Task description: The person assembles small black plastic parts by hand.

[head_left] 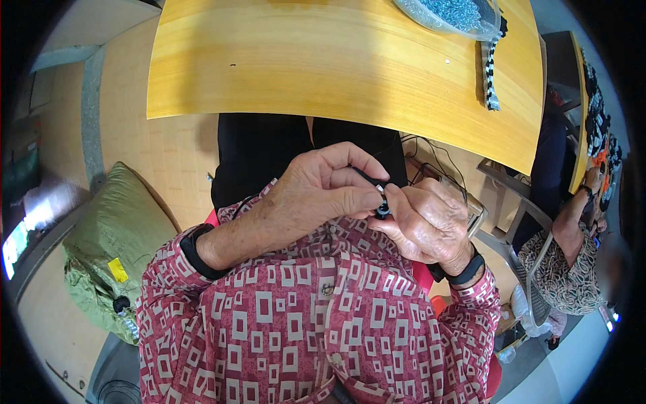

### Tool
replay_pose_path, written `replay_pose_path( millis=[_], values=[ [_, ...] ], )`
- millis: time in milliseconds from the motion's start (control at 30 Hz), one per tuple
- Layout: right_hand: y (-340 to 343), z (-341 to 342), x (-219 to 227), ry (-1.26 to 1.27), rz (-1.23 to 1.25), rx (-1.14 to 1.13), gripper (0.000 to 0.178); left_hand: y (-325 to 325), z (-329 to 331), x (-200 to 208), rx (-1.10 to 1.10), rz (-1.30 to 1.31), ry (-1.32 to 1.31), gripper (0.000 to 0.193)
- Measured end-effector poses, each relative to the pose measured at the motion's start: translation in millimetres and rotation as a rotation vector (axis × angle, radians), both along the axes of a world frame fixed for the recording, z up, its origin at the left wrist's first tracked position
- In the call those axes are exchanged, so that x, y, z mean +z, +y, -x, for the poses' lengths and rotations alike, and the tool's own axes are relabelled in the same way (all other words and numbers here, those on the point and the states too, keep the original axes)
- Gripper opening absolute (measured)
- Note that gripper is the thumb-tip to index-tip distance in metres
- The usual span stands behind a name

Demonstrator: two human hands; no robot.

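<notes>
- Workpiece: a small dark-and-white piece (383, 208) sits between the fingertips of both hands, off the worktop (282, 74), in front of its near edge and above the lap. Fingers hide its finer detail.
- Left hand (321, 185): thumb and forefinger close in a pinch on the piece. A dark band (364, 175) shows beside these fingers; whether it joins the piece cannot be told.
- Right hand (427, 219): thumb and forefinger close on the piece from the other side, with the remaining fingers curled.
- Hazard, slip: the hold is by fingertips only. Uneven pressure or a twist could eject the piece.
- Hazard, drop: the worktop does not extend beneath the hands, so a released piece would probably meet the dark trousers (262, 145), where its dark parts could be hard to find.
- Hazard, roll-off: from the lap it could reach the floor (178, 151) or the cables (436, 149) below the near edge.
- Hazard, spill: a careless reach toward the right edge could upset the clear tub (441, 25) of bluish bits or drag the black-and-white strip (490, 77) beside it.
</notes>
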State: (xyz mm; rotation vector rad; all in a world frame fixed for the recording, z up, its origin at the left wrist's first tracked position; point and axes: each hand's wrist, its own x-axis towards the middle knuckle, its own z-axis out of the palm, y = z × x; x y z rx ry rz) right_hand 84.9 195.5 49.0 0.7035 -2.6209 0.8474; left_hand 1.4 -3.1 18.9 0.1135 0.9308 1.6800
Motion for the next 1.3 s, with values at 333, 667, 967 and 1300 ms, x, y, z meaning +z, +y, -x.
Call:
replay_pose_path(
  millis=[333,667,967,1300],
  values=[
    [-2.9,7.5,-3.6,-0.05,0.013,-0.038,0.023,1.6,-4.8,-4.6,0.151,0.035,0.041,0.024],
    [-7.5,1.5,4.1,-0.406,0.279,-0.106,0.017,-0.8,-8.7,-3.0,0.2,0.054,0.365,0.014],
    [-12.4,-9.4,0.7,-0.592,0.62,-0.214,0.009,3.1,-2.3,0.3,0.22,-0.002,1.044,0.021],
    [-15.7,-4.9,3.4,-0.236,0.244,-0.122,0.017,-9.2,-10.2,0.5,0.128,0.125,0.784,0.024]
  ],
)
